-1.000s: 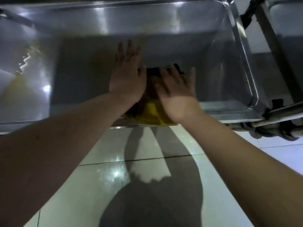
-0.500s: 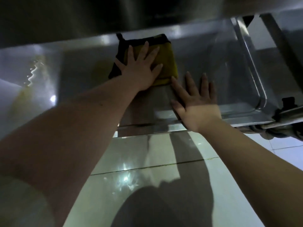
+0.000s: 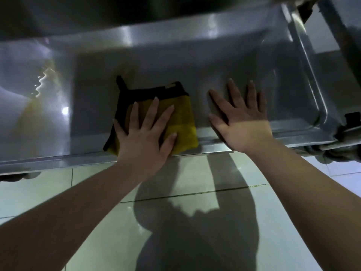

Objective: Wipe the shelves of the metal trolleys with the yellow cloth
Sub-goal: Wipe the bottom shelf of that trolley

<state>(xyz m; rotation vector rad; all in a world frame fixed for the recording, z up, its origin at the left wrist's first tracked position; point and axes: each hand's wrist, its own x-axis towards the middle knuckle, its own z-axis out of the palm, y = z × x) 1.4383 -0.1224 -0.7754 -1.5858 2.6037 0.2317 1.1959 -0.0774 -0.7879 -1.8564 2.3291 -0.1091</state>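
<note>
I take this for a commercial kitchen or a similar service room. Under and beyond my fingers [image 3: 154, 108] lies a rimmed stainless-steel trolley shelf [image 3: 214, 61]. Another steel shelf [image 3: 97, 12] hangs above them, and glossy pale floor tiles [image 3: 58, 192] spread on my side of the fingers.

Pale, glossy floor tiles [image 3: 39, 194] fill the lower half of the frame, crossed by thin dark grout lines [image 3: 156, 197]. A broad shadow [image 3: 195, 237] lies across the lower centre.
</note>
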